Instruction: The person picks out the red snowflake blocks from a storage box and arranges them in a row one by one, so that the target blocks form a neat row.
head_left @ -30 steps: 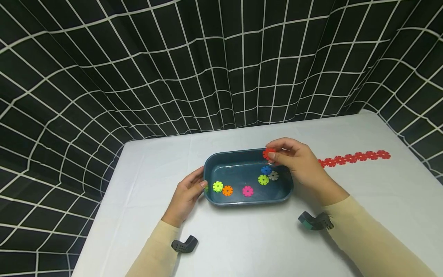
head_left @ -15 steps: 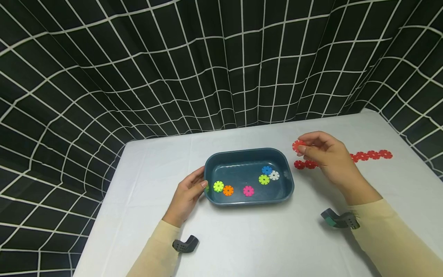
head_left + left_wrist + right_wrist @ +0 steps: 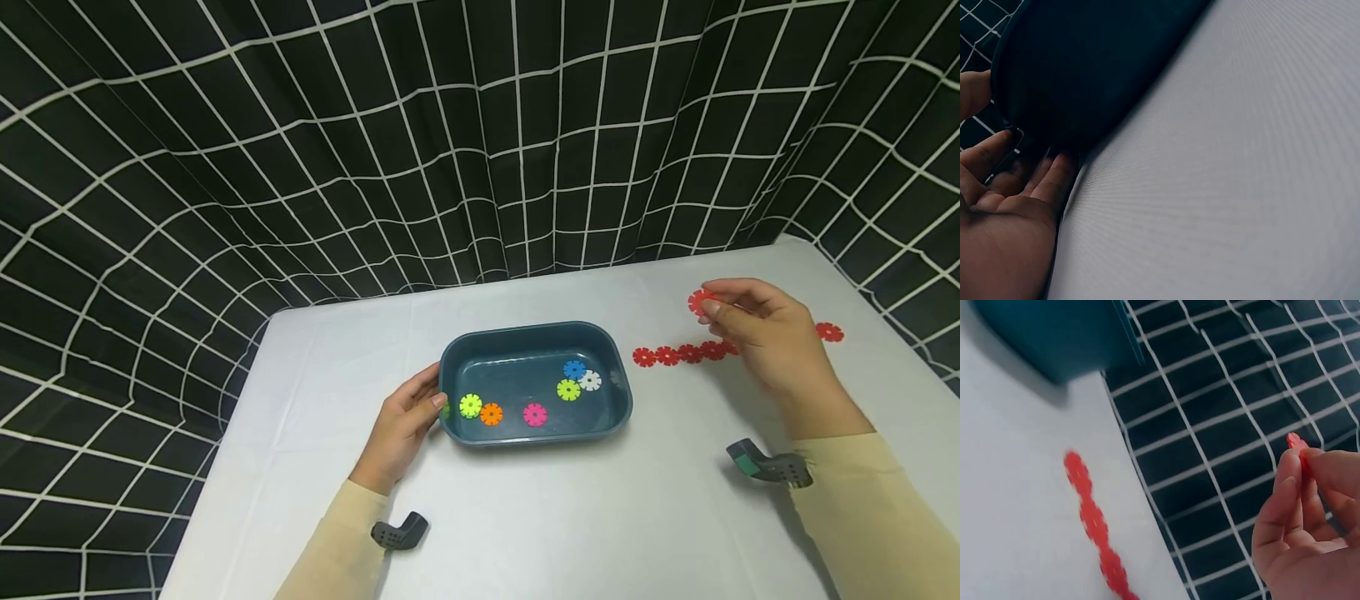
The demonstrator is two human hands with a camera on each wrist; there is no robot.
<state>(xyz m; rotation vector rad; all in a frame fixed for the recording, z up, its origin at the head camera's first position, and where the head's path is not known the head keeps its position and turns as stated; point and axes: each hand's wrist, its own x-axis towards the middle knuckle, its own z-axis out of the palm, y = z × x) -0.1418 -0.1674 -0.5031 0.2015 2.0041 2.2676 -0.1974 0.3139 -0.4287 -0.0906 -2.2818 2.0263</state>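
Observation:
My right hand (image 3: 776,337) pinches a red notched disc (image 3: 701,302) between thumb and fingers, held above the table. Behind and below that hand runs a row of red notched discs (image 3: 667,356) on the cloth, partly hidden by the hand; the right wrist view shows the row (image 3: 1094,522) too. My left hand (image 3: 405,429) grips the left end of a dark teal tray (image 3: 525,439), thumb at the rim and fingers against the outer wall. Inside the tray lie a pink disc (image 3: 535,415), an orange disc (image 3: 491,414), a blue disc (image 3: 574,370), a white disc (image 3: 591,381) and yellow-green ones (image 3: 568,390).
A white cloth (image 3: 525,517) covers the table. Behind it hangs a black curtain with a white grid (image 3: 450,167), which also closes in both sides. Each wrist carries a dark camera mount (image 3: 768,465).
My right hand has carried the red disc from above the tray's right end rightward, over the red row. The row's left end now shows. The left hand and tray stay put.

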